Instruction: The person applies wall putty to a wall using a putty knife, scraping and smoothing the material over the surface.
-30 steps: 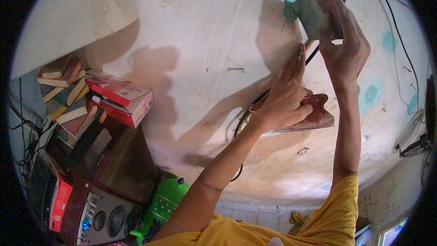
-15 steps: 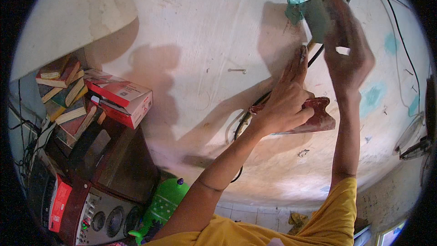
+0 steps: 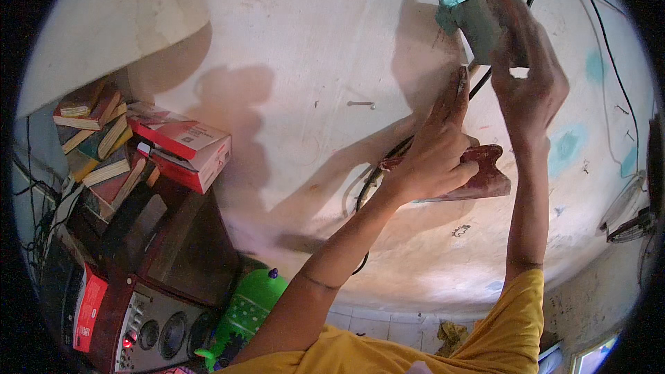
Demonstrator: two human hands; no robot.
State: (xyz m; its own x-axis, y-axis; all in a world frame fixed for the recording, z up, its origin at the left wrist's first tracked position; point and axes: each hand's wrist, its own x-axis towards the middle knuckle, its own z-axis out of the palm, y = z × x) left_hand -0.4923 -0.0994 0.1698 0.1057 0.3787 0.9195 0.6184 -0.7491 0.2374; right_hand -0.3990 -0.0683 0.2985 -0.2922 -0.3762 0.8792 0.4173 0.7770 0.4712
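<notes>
My right hand [image 3: 526,90] grips a squarish grey-green flat plate [image 3: 485,24] high on the white wall [image 3: 312,62], its left edge at a crumpled-looking teal patch [image 3: 449,3]. My left hand [image 3: 436,145] is below and left of it, index and middle fingers stretched up along the wall, the other fingers curled on a dark red, wavy-edged board [image 3: 488,176]. Smudges mark the left fingertips. A black cable [image 3: 478,83] runs behind both hands.
Books [image 3: 97,125], a red-and-white box [image 3: 194,145] and a dark speaker cabinet [image 3: 173,235] stand at the left. A green toy [image 3: 246,298] is below. A screw-like fitting [image 3: 360,104] juts from the wall. Cables [image 3: 613,76] run down the right.
My right hand and the plate have moved slightly down and right since a second ago. The speaker's small light has changed from blue through green to red.
</notes>
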